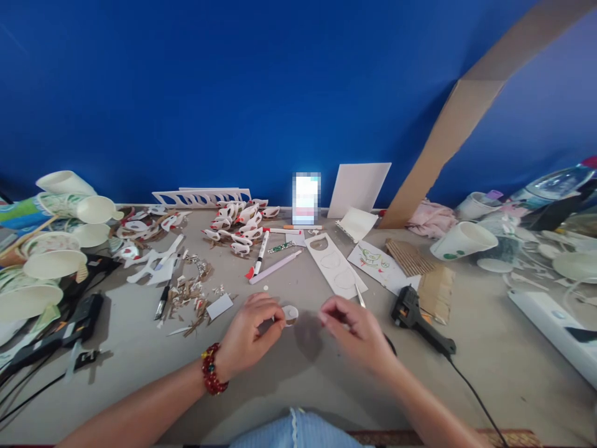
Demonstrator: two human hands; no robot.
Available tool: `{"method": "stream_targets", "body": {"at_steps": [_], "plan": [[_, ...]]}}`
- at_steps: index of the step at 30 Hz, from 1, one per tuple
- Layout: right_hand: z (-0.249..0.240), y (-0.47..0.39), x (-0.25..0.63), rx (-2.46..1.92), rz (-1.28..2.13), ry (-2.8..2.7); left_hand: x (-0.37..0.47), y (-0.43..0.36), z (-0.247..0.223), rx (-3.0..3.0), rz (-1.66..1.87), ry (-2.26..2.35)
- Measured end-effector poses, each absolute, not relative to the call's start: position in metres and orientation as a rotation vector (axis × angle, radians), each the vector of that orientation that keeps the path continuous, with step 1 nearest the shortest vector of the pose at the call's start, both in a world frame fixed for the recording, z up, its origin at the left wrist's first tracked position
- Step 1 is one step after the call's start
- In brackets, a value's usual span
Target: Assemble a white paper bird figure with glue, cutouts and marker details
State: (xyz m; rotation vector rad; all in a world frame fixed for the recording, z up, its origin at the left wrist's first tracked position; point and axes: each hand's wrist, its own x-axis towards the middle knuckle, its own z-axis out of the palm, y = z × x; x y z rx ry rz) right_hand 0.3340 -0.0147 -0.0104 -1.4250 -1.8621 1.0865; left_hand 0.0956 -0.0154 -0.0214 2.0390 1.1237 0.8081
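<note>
Where hands (254,330) (357,326) work, littered table (298,386), blue wall (261,93)

This looks like a small handicraft workspace: a matte grey tabletop (140,351) with its far edge near a plain deep-blue wall (233,93). Toward the right edge lies a black corded glue gun (416,318), with a long white power strip (545,326) beyond it. Brown and white cutting scraps (191,295) litter the left half, while white paper cups (56,263) crowd the left edge. Near the far edge are small white, red-marked cut-out shapes (249,214), a slender lilac marker (275,267) and a white board strip with drawn outlines (336,267).
</note>
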Motion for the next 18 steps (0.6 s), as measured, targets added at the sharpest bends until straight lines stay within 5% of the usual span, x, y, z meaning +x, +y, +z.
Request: {"method": "stream_targets", "body": {"at_steps": [8, 18], "plan": [[-0.015, -0.034, 0.475, -1.999, 0.088, -1.741, 0.092, -0.008, -0.022, 2.114, 0.81, 1.139], [-0.062, -0.059, 0.515, -1.961, -0.019, -2.079, 0.089, -0.004, -0.023, 2.047, 0.699, 1.174]]}}
